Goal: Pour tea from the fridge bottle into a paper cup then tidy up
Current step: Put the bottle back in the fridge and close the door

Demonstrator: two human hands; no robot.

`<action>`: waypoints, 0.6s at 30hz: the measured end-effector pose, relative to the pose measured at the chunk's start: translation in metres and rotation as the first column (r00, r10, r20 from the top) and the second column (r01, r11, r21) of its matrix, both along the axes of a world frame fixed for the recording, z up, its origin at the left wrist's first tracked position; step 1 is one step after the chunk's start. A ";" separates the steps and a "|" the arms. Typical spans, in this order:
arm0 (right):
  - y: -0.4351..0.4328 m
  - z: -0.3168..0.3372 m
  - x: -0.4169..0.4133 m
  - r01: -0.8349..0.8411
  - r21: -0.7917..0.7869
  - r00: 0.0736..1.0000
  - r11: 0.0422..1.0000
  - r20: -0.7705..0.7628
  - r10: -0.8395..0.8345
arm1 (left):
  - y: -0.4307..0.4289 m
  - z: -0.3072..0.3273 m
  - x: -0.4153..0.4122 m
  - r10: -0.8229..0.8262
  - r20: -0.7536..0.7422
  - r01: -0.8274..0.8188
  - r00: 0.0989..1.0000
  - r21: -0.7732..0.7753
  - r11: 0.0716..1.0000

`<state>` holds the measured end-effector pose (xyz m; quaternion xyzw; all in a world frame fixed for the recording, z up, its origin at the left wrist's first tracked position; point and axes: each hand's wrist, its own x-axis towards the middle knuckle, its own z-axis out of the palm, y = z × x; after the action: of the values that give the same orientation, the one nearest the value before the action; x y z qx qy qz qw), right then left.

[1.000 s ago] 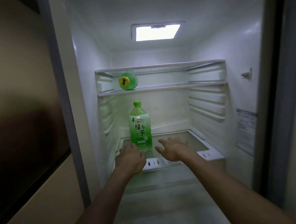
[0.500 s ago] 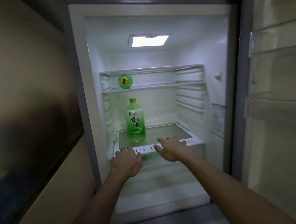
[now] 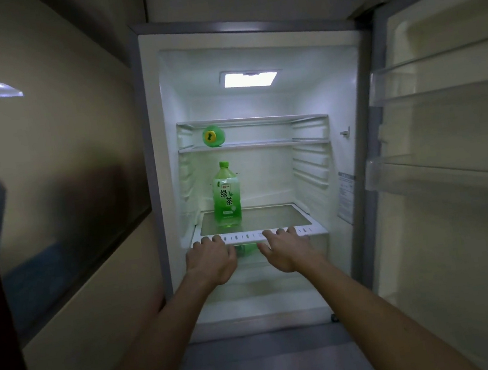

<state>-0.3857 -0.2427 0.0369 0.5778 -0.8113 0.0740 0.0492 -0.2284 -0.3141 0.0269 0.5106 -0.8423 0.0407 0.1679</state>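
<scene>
A green tea bottle point(image 3: 226, 199) with a green cap stands upright on the left part of the glass shelf point(image 3: 271, 217) inside the open fridge. My left hand point(image 3: 210, 260) and my right hand point(image 3: 288, 248) are stretched out side by side at the shelf's white front edge point(image 3: 245, 237), below and in front of the bottle. Neither hand holds anything and their fingers are loosely bent. Neither one touches the bottle. No paper cup is in view.
A second green bottle point(image 3: 213, 136) lies on its side on the upper shelf. The fridge door point(image 3: 450, 157), with its racks, stands open on the right. A glossy cabinet wall point(image 3: 49, 179) closes in the left side.
My hands have drawn back from either side of the bottle's base to the shelf's front edge. The camera has backed away from the fridge. The bottle has stayed in place.
</scene>
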 end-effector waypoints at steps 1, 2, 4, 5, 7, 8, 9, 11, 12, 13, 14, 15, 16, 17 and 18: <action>0.007 0.000 0.000 -0.006 -0.003 1.000 1.000 -0.010 0.006 | 0.006 0.000 0.000 0.006 -0.002 -0.006 1.000 0.001 1.000; 0.016 -0.001 -0.001 -0.010 -0.002 1.000 1.000 -0.015 0.010 | 0.013 -0.001 0.000 0.010 -0.005 -0.010 1.000 0.002 1.000; 0.034 -0.003 -0.002 -0.018 0.004 1.000 1.000 -0.007 0.018 | 0.027 -0.002 0.000 0.018 -0.017 -0.018 1.000 0.006 1.000; 0.043 -0.004 -0.004 -0.025 0.005 1.000 1.000 0.004 0.025 | 0.035 -0.003 0.001 0.023 -0.025 -0.023 0.999 0.009 1.000; 0.065 -0.008 -0.009 -0.035 -0.002 0.999 0.999 0.025 0.035 | 0.052 -0.005 0.004 0.030 -0.025 -0.030 0.999 0.015 0.999; 0.077 -0.011 -0.012 -0.036 0.000 0.999 0.999 0.030 0.036 | 0.062 -0.007 0.006 0.035 -0.016 -0.034 0.999 0.018 0.999; 0.089 -0.013 -0.013 -0.035 0.006 0.999 0.999 0.033 0.035 | 0.071 -0.009 0.009 0.041 -0.001 -0.041 0.999 0.021 0.999; 0.114 -0.018 -0.015 -0.033 0.025 0.999 0.999 0.035 0.032 | 0.093 -0.014 0.014 0.056 0.023 -0.056 0.998 0.023 0.998; 0.125 -0.021 -0.016 -0.034 0.031 0.999 0.999 0.040 0.033 | 0.103 -0.017 0.016 0.064 0.029 -0.065 0.998 0.021 0.998; 0.135 -0.023 -0.016 -0.036 0.032 0.998 0.999 0.045 0.035 | 0.114 -0.020 0.017 0.072 0.034 -0.073 0.997 0.018 0.997; 0.145 -0.025 -0.016 -0.039 0.031 0.998 0.999 0.050 0.037 | 0.126 -0.022 0.019 0.078 0.037 -0.078 0.996 0.015 0.997; 0.154 -0.027 -0.014 -0.042 0.031 0.998 0.999 0.055 0.040 | 0.137 -0.025 0.021 0.079 0.039 -0.080 0.996 0.013 0.997; 0.162 -0.028 -0.013 -0.045 0.035 0.997 0.998 0.063 0.043 | 0.147 -0.028 0.023 0.074 0.044 -0.075 0.996 0.016 0.997; 0.170 -0.030 -0.010 -0.050 0.042 0.996 0.998 0.069 0.047 | 0.157 -0.031 0.026 0.067 0.050 -0.069 0.996 0.024 0.997; 0.178 -0.032 -0.006 -0.058 0.049 0.996 0.997 0.074 0.054 | 0.166 -0.034 0.029 0.064 0.059 -0.066 0.996 0.033 0.997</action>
<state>-0.3918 -0.0652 0.0053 0.5982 -0.7977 0.0756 0.0030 -0.1991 -0.1485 -0.0068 0.5390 -0.8304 0.0463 0.1332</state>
